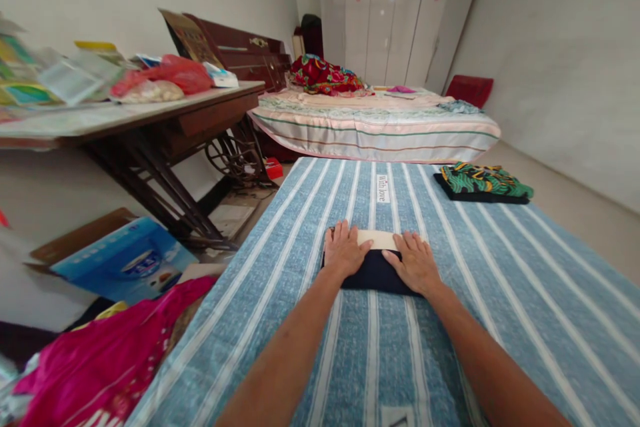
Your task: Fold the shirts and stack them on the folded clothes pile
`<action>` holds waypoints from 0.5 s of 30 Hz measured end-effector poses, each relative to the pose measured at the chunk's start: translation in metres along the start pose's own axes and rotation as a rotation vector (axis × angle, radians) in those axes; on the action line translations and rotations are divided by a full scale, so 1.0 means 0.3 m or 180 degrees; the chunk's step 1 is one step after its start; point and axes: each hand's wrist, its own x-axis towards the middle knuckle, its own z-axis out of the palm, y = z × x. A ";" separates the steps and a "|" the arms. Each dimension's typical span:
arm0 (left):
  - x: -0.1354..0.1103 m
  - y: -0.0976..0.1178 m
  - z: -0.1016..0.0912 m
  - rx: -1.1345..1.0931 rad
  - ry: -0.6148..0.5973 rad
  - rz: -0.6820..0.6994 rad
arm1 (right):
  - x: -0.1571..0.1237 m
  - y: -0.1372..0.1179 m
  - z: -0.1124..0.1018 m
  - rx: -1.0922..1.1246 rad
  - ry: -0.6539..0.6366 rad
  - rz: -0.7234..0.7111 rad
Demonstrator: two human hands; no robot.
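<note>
Nearest, one pink cloth (115,347) lay heaped off the left edge of the blue striped bedspread (450,347). On the middle of that bedspread sat one folded garment (376,275), dark navy with a cream band along its far edge. The left hand (345,250) and the right hand (414,260) lay flat on top of it, side by side. Each grip was spread, fingers out straight, palms pressing down and pinching nothing.

The garment seemed soft, light and limp, likely to sag and fall open if lifted by one corner. Its two short ends, taken together, looked the safest hold.

Farther off to the right lay one more folded pile (483,181), a green print over what may have been a second, black piece. Beyond stood one cluttered table (150,110) on the left and one striped bed (375,130).
</note>
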 end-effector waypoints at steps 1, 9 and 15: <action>0.001 0.000 -0.006 -0.0008 0.0012 0.0009 | 0.000 0.000 -0.006 0.0034 0.0011 -0.0009; -0.171 0.015 -0.071 -0.0133 0.0400 0.1024 | -0.103 0.044 -0.040 0.0382 0.0626 -0.0618; -0.284 0.062 -0.039 -0.0092 0.0007 0.1570 | -0.197 0.091 -0.046 0.0250 0.0458 -0.0911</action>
